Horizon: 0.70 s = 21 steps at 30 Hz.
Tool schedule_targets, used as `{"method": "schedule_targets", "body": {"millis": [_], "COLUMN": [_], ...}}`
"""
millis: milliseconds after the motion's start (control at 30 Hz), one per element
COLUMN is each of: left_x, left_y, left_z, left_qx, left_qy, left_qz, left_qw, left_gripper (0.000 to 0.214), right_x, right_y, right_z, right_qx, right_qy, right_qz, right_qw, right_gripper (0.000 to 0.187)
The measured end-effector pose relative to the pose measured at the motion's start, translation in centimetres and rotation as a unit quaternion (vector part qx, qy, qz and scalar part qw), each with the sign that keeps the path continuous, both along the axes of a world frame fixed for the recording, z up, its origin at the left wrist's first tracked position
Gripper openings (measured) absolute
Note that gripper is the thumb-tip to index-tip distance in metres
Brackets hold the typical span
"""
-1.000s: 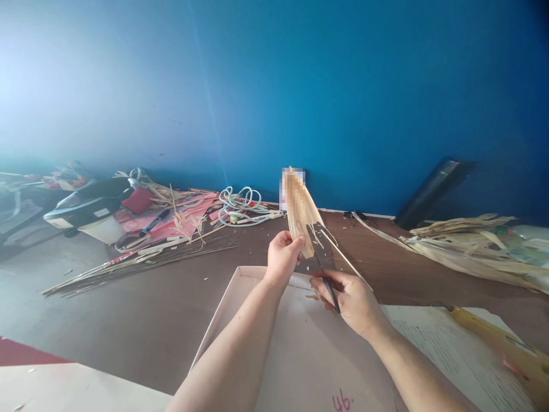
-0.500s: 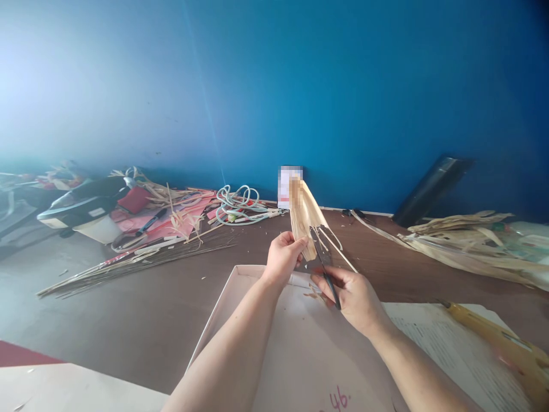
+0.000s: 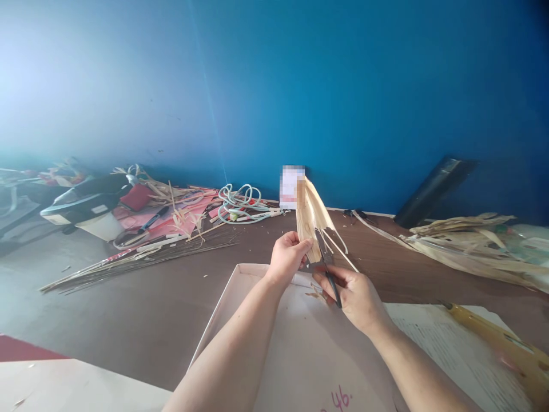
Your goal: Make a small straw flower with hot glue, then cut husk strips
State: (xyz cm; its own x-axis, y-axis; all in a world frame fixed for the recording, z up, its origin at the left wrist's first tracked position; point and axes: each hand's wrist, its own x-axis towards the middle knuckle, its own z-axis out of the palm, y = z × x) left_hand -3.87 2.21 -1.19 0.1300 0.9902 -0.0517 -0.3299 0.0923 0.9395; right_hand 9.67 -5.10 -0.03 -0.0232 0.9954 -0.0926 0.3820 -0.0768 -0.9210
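My left hand (image 3: 288,256) pinches the lower end of a pale dried husk (image 3: 311,214), thumb on top, and holds it upright above a shallow white box lid (image 3: 295,343). Thin cut strips hang from the husk's right side. In my right hand (image 3: 354,297) is a pair of scissors (image 3: 332,286) with black handles, fingers wrapped round them. The blades point up against the husk's lower right edge; how far they are apart is hard to make out. A few small husk scraps (image 3: 316,293) lie in the lid beneath my hands.
Along the blue wall (image 3: 257,86) lie a looped pale cable (image 3: 240,200), thin wires (image 3: 171,260), pink paper (image 3: 189,214) and a white-and-black device (image 3: 81,200). A dark tube (image 3: 433,191) leans at right, near more dried husks (image 3: 467,246). A yellow tool (image 3: 497,332) rests on printed paper (image 3: 420,326).
The scissor blades have shifted closer to the husk's lower edge, near my left fingers. Hands and husk appear slightly further right as the view shifts a little.
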Motion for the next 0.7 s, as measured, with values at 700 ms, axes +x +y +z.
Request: {"method": "schedule_targets", "body": {"millis": [700], "left_x": [0.12], "left_y": [-0.25], "left_z": [-0.10], "left_qx": [0.010], "left_qy": [0.012], "left_qz": [-0.035], "left_qw": [0.999], "left_gripper": [0.026], "right_x": [0.05], "right_y": [-0.15], "right_z": [0.50], "right_qx": [0.028], "right_qy": [-0.010], "right_qz": [-0.001], "right_qw": [1.000], "right_gripper": [0.028]}}
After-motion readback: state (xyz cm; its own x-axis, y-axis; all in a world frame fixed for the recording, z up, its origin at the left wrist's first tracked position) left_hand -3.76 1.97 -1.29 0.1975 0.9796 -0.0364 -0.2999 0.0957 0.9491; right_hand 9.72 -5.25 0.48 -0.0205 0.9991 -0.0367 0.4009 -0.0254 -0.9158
